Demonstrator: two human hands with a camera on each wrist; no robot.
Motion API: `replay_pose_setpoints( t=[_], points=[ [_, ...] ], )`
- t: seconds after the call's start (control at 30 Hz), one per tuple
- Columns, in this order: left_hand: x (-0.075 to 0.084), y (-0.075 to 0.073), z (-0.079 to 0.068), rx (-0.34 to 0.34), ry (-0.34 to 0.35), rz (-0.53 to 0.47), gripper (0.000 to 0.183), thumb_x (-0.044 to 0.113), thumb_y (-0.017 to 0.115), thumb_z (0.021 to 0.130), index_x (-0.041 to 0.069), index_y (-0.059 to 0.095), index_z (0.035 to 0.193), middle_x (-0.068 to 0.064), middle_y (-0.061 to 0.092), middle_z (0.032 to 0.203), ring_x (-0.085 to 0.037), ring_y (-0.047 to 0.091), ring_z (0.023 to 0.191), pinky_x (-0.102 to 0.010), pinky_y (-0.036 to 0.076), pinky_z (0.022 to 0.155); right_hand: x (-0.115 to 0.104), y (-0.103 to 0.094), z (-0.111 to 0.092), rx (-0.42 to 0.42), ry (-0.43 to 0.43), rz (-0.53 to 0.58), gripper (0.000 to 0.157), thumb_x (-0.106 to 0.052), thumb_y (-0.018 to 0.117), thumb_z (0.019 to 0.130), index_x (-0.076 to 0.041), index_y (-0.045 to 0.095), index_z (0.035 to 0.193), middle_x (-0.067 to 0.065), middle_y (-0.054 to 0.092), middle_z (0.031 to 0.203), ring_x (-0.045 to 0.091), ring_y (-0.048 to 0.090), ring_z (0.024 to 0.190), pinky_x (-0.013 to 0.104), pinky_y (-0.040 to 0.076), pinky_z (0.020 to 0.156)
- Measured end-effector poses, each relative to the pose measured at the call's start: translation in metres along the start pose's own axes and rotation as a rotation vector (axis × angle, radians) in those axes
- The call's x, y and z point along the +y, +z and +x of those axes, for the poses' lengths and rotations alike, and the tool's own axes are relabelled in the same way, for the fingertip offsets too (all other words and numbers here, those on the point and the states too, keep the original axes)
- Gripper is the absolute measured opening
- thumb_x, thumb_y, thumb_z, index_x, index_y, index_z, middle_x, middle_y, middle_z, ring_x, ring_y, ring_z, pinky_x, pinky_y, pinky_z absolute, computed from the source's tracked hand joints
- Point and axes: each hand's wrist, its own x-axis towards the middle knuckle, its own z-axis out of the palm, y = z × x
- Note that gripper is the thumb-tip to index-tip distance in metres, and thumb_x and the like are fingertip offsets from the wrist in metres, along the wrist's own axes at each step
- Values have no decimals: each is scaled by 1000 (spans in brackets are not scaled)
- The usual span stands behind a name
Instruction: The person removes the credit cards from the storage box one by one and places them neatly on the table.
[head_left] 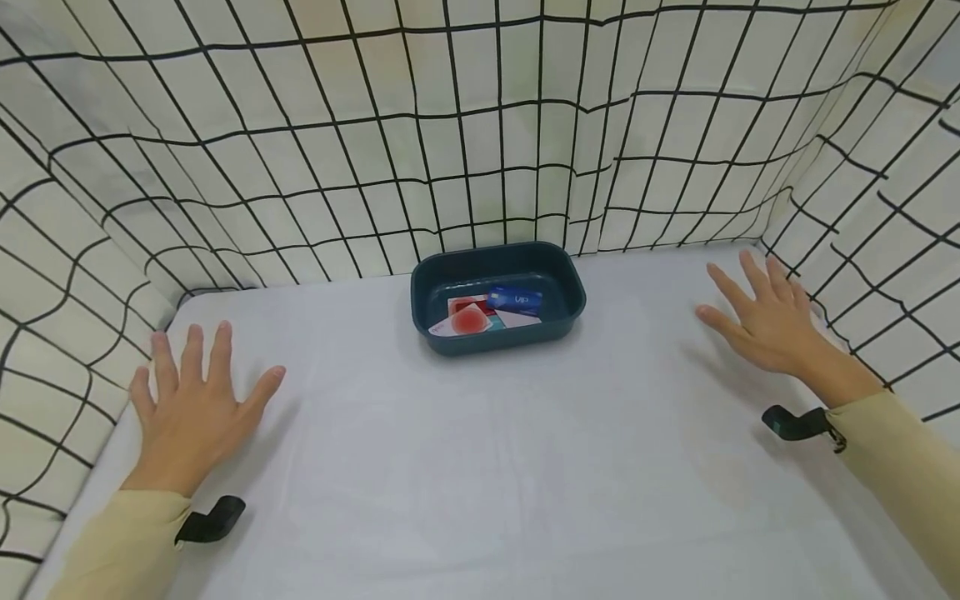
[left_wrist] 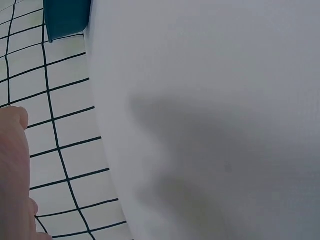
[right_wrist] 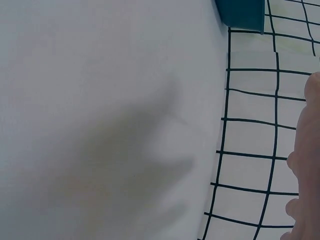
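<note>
A dark teal rectangular tray (head_left: 498, 340) stands at the back middle of the white table. Inside it lie a small blue packet (head_left: 515, 300) marked "Up" and several flat cards, one with a red round blot (head_left: 470, 319). At the left, my left hand (head_left: 191, 408) hovers over the table with fingers spread, holding nothing. My right hand (head_left: 768, 321) is likewise spread above the far right side, apart from the tray. Both wrist views show only a part of each hand, its shadow on the cloth and a corner of the tray (left_wrist: 67, 20).
White walls with a black grid (head_left: 465, 142) enclose the table at the back, left and right. A white cloth (head_left: 480, 467) covers the tabletop. Black wrist mounts (head_left: 213, 521) stick out from both beige sleeves (head_left: 123, 546).
</note>
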Motion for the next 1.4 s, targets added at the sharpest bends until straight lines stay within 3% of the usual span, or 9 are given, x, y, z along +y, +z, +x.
replay_pose_setpoints(
  t=[0.53,1.07,1.4],
  points=[
    [31,6,24,29,61,-12,100,75,34,97,10,4,167,-32,2,171,-51,-21,158,-78,-6,116,-25,2,27,-1,-37,34,82,-66,36,102,-20,14,167,24,-5,174,55,-11,158,83,1,116],
    [58,8,46,18,92,-17,101,77,31,96,10,4,167,-29,3,172,-50,-17,159,-75,-5,119,-53,7,51,-48,-56,47,84,-70,34,101,-22,14,167,22,-5,174,53,-8,160,79,1,118],
    [82,18,60,-5,104,-51,101,78,31,96,9,7,166,-29,5,172,-49,-15,160,-74,-2,120,-75,15,66,-57,-101,53,83,-69,36,101,-22,17,166,20,2,175,51,-1,160,77,6,118]
  ],
)
